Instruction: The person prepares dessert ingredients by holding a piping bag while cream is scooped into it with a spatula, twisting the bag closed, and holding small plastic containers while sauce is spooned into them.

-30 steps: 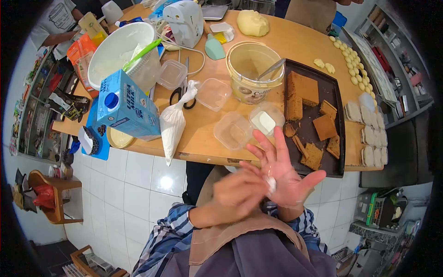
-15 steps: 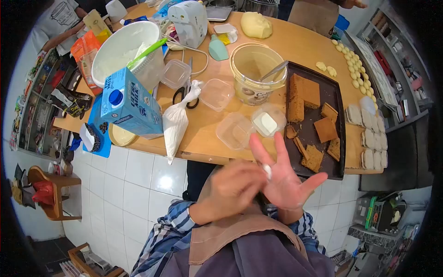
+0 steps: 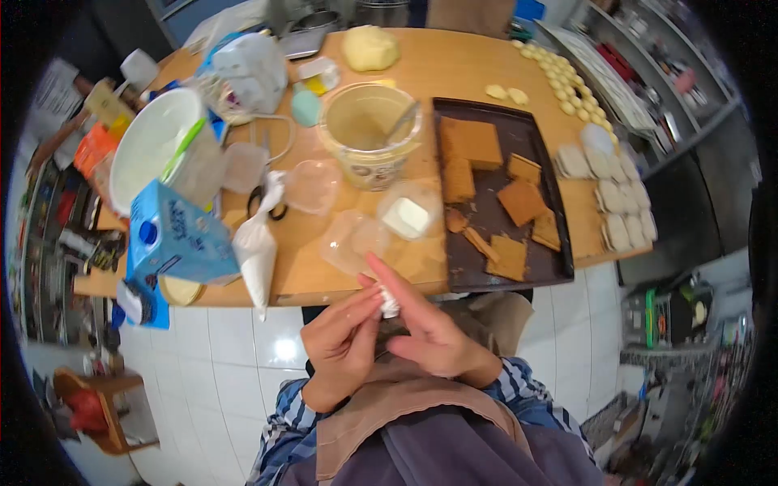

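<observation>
My left hand is closed, its fingertips pinching a small crumpled white piece that could be tissue or a soft lump. The piece touches the inner side of my right hand, whose fingers are stretched out with the thumb apart. Both hands are just in front of the table edge. Beyond them stand a clear plastic tub and another clear tub holding a white block. Brown cake pieces lie in a dark baking tray to the right.
A cream-coloured bucket with a utensil stands behind the tubs. At left are a blue carton, a white mixing bowl, a filled piping bag and scissors. Dough and small dough balls lie farther back.
My view has shifted, so the table things appear farther left. My right hand has turned from palm-up with spread fingers to edge-on, fingers closer together. The white piece stays between the hands.
</observation>
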### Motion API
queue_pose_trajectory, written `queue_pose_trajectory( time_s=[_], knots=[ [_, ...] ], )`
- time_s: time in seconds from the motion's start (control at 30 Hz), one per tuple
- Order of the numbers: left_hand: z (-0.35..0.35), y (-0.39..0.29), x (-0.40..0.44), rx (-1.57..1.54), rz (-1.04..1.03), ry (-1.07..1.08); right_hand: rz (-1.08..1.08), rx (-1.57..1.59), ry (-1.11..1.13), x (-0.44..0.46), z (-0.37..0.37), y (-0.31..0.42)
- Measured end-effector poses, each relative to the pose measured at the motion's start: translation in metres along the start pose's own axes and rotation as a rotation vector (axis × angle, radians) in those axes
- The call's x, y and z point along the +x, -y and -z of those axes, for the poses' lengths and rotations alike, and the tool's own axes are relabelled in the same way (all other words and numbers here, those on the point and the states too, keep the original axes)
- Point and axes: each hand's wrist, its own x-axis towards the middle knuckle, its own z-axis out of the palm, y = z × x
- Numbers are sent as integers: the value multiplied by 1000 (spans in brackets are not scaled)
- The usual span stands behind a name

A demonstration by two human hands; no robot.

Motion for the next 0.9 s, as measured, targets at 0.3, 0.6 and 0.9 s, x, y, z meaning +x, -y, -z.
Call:
queue_pose_trajectory(
  time_s=[0.3, 0.6, 0.9],
  knots=[
    [0, 8, -8, -24, 33, 139, 170, -687, -283, -29, 27, 32],
    [17, 27, -10, -130, 106, -88, -74, -943, -1251, -106, 180, 44],
    [30, 27, -7, -38, 131, -180, -347, -1014, -1244, -137, 262, -3]
  ],
)
